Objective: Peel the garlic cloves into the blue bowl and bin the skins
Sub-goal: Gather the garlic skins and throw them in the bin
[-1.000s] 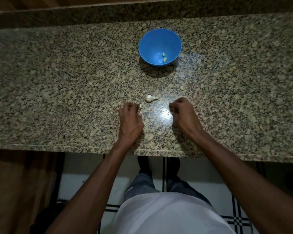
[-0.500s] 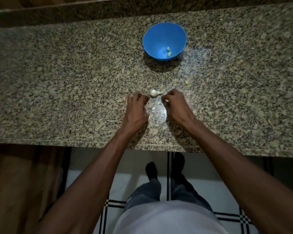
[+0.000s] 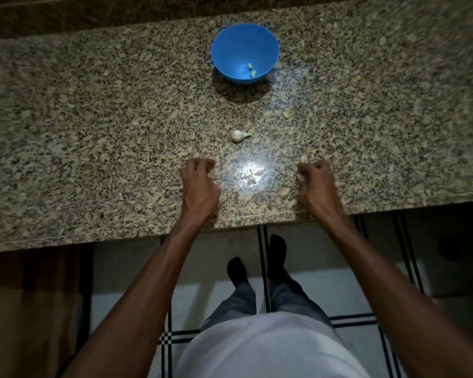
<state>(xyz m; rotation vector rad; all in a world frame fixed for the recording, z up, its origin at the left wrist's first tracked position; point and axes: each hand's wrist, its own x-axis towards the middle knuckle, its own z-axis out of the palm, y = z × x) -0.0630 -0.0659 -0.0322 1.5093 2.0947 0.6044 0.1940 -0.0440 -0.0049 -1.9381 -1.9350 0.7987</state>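
At the centre of the granite tabletop (image 3: 93,126) lies one unpeeled garlic clove (image 3: 239,135), on its side with its tapered tail pointing to 3 o'clock, well apart from both hands. The blue bowl (image 3: 230,47) stands at 12 o'clock from it, near the back edge, with two peeled cloves (image 3: 251,70) on its floor. A further small pale piece (image 3: 286,115), probably another clove or a scrap, sits at 2 o'clock from the unpeeled one; which it is cannot be told. Loose skins (image 3: 248,176) lie in the glare patch between the hands, at 6 o'clock from the clove. The left hand (image 3: 200,184) rests on the stone with fingers (image 3: 195,166) curled inward; nothing shows in it. The right hand (image 3: 316,184) is likewise curled, and whether it holds a scrap of skin cannot be told. Judgement: the clove is light, firm and rounded, prone to roll or skid on polished stone; the papery skin is brittle and tears in flakes. Best taken by a pinch across the fat body, starting the peel at the tail. The skins are feather-light and will scatter if swept carelessly. Open surface lies at 9 and 3 o'clock; the near edge runs just behind the wrists, and skins could slip over it to the floor. No bin is in view.
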